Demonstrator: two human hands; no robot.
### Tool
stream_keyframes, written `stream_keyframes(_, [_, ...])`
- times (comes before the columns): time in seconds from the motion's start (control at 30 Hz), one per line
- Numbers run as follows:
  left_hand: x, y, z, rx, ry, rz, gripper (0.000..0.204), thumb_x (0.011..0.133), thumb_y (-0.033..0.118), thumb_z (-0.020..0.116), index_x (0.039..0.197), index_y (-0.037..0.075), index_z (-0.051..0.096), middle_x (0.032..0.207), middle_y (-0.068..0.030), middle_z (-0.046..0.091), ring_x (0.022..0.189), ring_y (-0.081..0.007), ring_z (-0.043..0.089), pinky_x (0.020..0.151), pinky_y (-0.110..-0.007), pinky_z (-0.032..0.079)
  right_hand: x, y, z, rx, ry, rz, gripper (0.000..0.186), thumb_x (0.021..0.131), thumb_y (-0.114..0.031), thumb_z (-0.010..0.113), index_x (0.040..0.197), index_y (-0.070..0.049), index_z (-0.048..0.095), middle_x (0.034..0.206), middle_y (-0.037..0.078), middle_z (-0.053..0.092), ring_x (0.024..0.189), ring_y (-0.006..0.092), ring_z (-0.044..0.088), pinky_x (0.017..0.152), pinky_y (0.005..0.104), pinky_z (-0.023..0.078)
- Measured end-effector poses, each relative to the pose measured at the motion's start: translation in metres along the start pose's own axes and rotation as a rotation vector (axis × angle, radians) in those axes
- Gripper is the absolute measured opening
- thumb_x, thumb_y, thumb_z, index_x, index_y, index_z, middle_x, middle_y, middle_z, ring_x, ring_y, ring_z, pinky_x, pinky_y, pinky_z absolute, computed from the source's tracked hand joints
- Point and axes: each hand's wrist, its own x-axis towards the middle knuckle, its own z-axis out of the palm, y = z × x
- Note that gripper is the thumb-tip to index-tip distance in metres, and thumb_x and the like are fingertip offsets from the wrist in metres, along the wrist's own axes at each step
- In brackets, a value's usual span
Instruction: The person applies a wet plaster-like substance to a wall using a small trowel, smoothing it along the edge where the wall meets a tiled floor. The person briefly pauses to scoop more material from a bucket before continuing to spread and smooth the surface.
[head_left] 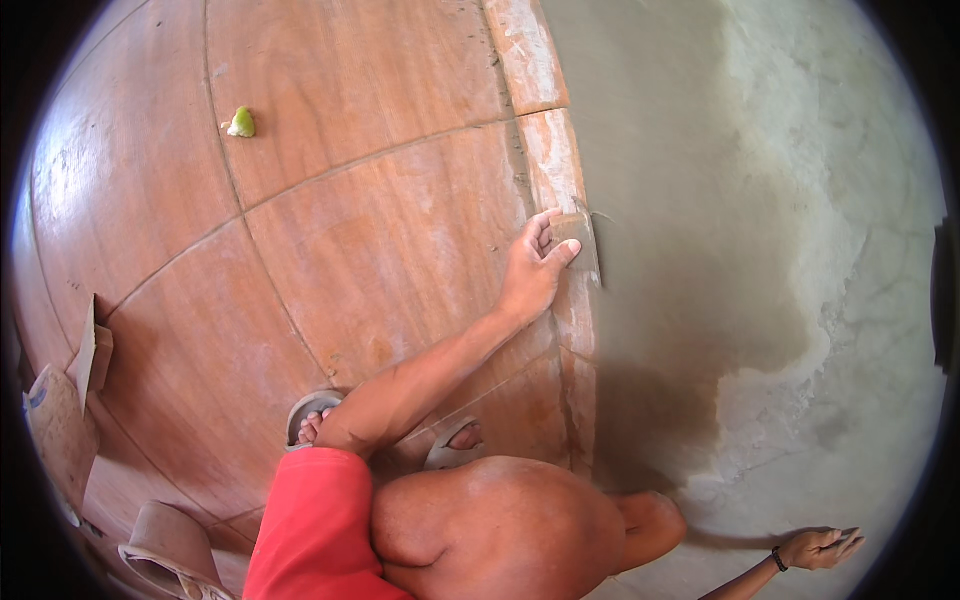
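My left hand reaches to the joint between the tiled floor and the grey plastered wall. Its thumb and fingers close on a small flat, mortar-smeared scraper-like piece, which has a thin edge and lies against the narrow skirting tiles. Wet, darker plaster spreads over the wall beside it. At the lower right my right hand, with a dark band at the wrist, is held out near the lighter plaster. Its fingers are stretched, and I see nothing in it.
Large reddish-brown floor tiles extend to the left. A bitten-looking green piece lies on them. Mortar-stained buckets stand at the lower left, with a flat board-like tool beside one. My bent knee and sandalled feet fill the lower middle.
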Motion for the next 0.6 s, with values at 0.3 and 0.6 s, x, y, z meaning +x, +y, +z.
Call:
stream_keyframes(0.3, [-0.006, 0.027, 0.037, 0.123, -0.045, -0.070, 0.053, 0.091, 0.005, 0.065, 0.137, -0.006, 0.041, 0.118, -0.0125, 0.062, 0.107, -0.0154, 0.060, 0.089, -0.030, 0.051, 0.010, -0.022, -0.003, -0.062, 0.010, -0.077, 0.040, 0.101, -0.026, 0.047, 0.121, 0.002, 0.065, 0.133, 0.022, 0.057, 0.121, 0.0355, 0.055, 0.102, 0.0443, 0.044])
stream_keyframes(0.6, [-0.051, 0.051, 0.064, 0.431, -0.261, -0.069, 0.057, 0.091, 0.013, 0.067, 0.140, 0.002, 0.041, 0.122, -0.0151, 0.061, 0.108, -0.0190, 0.061, 0.084, -0.032, 0.053, 0.009, -0.014, -0.004, -0.105, -0.009, -0.128, 0.039, 0.101, -0.025, 0.047, 0.121, 0.004, 0.065, 0.132, 0.023, 0.057, 0.123, 0.0353, 0.054, 0.102, 0.0448, 0.044])
